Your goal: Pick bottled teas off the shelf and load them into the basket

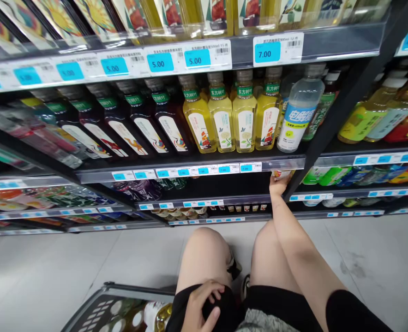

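Observation:
My right hand reaches into the right end of a lower shelf, under the row of tea bottles. Its fingers close on a white container with orange-red marks, mostly hidden by the shelf edge and the hand, so its kind does not show. On my left thigh my left hand rests with fingers apart, holding nothing. Down at the left, a grey shopping basket stands near my left leg. In it are several bottles with white caps and a bottle of yellow drink.
Above my right hand, the shelf carries dark tea bottles, yellow tea bottles and an electrolyte drink bottle. The shelf rail overhangs my hand. A black shelf post stands at its right. Grey floor tiles lie below.

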A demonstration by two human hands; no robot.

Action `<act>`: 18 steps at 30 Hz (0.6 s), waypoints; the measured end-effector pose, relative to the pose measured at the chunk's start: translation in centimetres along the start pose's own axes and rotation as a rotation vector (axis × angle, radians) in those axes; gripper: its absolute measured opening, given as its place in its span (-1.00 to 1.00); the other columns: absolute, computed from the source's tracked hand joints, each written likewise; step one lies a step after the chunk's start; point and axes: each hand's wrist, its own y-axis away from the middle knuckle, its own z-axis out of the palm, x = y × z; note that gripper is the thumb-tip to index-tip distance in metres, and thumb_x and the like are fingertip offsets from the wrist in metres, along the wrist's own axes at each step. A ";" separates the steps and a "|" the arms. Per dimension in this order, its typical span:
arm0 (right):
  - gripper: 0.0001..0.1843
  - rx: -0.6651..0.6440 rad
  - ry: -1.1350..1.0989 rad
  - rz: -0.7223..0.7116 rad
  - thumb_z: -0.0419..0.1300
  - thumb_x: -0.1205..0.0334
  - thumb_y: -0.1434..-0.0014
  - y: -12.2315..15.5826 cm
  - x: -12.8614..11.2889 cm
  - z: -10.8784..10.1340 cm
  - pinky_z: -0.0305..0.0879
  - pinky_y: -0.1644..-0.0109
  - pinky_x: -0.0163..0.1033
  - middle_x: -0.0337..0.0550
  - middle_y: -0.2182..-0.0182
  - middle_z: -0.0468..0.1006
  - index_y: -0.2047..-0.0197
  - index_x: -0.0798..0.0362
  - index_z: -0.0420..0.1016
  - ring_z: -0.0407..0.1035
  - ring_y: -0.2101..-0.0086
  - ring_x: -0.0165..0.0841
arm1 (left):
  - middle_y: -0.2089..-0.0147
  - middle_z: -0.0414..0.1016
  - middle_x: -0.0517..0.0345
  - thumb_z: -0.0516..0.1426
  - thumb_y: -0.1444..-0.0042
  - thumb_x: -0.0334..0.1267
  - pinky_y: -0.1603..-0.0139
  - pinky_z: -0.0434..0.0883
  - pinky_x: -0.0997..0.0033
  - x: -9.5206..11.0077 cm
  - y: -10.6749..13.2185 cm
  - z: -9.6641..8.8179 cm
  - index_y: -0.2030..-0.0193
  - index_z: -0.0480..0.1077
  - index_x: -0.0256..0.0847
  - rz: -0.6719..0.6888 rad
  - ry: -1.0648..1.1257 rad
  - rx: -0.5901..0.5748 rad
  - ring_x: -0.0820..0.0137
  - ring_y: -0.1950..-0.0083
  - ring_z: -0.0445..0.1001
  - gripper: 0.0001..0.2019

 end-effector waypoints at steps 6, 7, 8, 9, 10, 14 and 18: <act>0.30 -0.159 0.002 0.097 0.29 0.06 -0.04 4.0 -1.5 1.8 -0.13 -0.45 0.21 0.76 -0.39 -0.25 -0.42 0.60 -0.52 -0.23 -0.41 0.30 | 0.17 0.59 0.05 0.08 -0.30 -0.04 0.28 0.48 0.41 0.0 0.5 0.5 -0.03 0.46 -0.11 -0.005 -0.041 0.005 0.35 0.26 0.55 -0.71; 0.33 -0.190 -0.011 0.097 0.31 0.05 -0.02 4.6 -1.7 2.0 -0.14 -0.46 0.18 0.73 -0.40 -0.28 -0.43 0.57 -0.53 -0.26 -0.42 0.29 | 0.17 0.59 0.06 0.09 -0.29 -0.04 0.29 0.48 0.42 0.0 0.4 0.6 -0.02 0.46 -0.11 -0.001 -0.049 -0.002 0.35 0.27 0.55 -0.71; 0.35 -0.217 -0.028 0.102 0.33 0.05 -0.02 5.1 -1.8 2.2 -0.17 -0.47 0.15 0.69 -0.41 -0.31 -0.45 0.53 -0.55 -0.29 -0.43 0.27 | 0.18 0.59 0.06 0.09 -0.29 -0.04 0.29 0.48 0.42 0.1 0.4 0.7 -0.02 0.47 -0.11 0.003 -0.057 -0.010 0.35 0.27 0.55 -0.71; 0.37 -0.238 -0.049 0.115 0.33 0.04 -0.02 5.4 -1.9 2.2 -0.19 -0.48 0.13 0.67 -0.42 -0.34 -0.45 0.50 -0.58 -0.31 -0.43 0.26 | 0.18 0.59 0.06 0.10 -0.28 -0.05 0.30 0.48 0.42 0.1 0.3 0.8 -0.01 0.47 -0.11 0.008 -0.062 -0.019 0.35 0.28 0.55 -0.71; 0.38 -0.253 -0.071 0.134 0.33 0.04 -0.03 5.5 -2.0 2.2 -0.19 -0.48 0.11 0.65 -0.42 -0.38 -0.46 0.48 -0.61 -0.32 -0.43 0.25 | 0.19 0.59 0.06 0.10 -0.28 -0.05 0.30 0.48 0.42 0.2 0.3 0.8 -0.01 0.47 -0.12 0.010 -0.064 -0.026 0.35 0.28 0.55 -0.71; 0.36 -0.272 -0.157 0.192 0.32 0.01 -0.05 4.6 -1.5 1.5 -0.07 -0.45 0.01 0.56 -0.44 -0.40 -0.48 0.35 -0.63 -0.11 -0.41 0.18 | 0.19 0.59 0.03 0.09 -0.28 -0.04 0.28 0.49 0.39 0.4 0.3 0.9 -0.01 0.47 -0.13 0.013 -0.061 -0.042 0.33 0.27 0.55 -0.70; 0.28 -0.280 -0.244 0.199 0.29 0.01 -0.07 3.1 -0.8 1.1 0.00 -0.43 -0.09 0.42 -0.46 -0.30 -0.51 0.24 -0.51 -0.02 -0.40 0.06 | 0.20 0.59 0.04 0.09 -0.28 -0.03 0.30 0.49 0.39 0.5 0.1 0.9 0.00 0.47 -0.12 0.024 -0.068 -0.037 0.34 0.29 0.55 -0.70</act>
